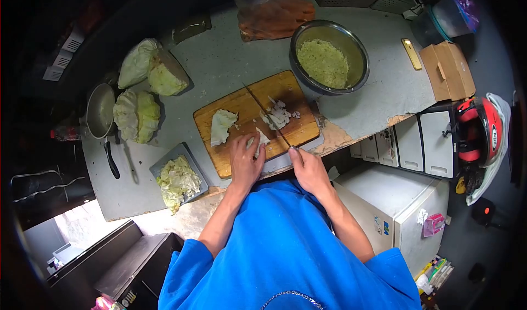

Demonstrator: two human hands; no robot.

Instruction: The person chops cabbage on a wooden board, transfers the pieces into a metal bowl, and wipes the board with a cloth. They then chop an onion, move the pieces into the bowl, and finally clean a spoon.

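Observation:
A wooden cutting board [219, 159] lies at the table's front edge. My right hand [312, 172] grips the handle of a knife [282, 137], its blade pointing away across the board. Chopped pale cabbage [279, 116] lies along the right side of the blade. My left hand [246, 157] has its fingers bent over a piece of cabbage [262, 139], pressing it on the board left of the knife; the fingers partly hide it. Further left on the board rests a larger cabbage piece [222, 126], touched by neither hand.
Behind the board stands a metal bowl [359, 74] of finely chopped cabbage. Cabbage heads [136, 116] and a pan [100, 112] are at left. A grey tray [160, 164] holds cabbage leaves. A bag of carrots [274, 15], a yellow phone-like object [411, 54] and a cardboard box [447, 71] sit further back.

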